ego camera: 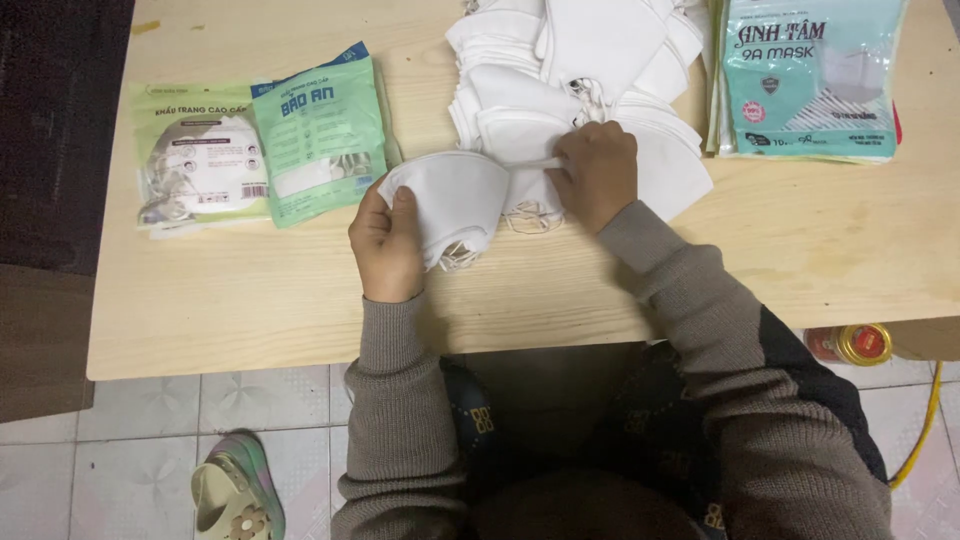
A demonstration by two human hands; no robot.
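My left hand grips a small stack of folded white face masks by its left edge, just above the pale wooden table. My right hand is closed on the masks' white ear strap at the stack's right side, pulling it taut. Right behind both hands lies a big heap of loose white masks, spread across the table's far middle.
Two green mask packets lie overlapping at the left of the table. A pile of teal mask packets sits at the far right. Below the table edge are a tiled floor, a sandal, a yellow-lidded jar and a yellow cord.
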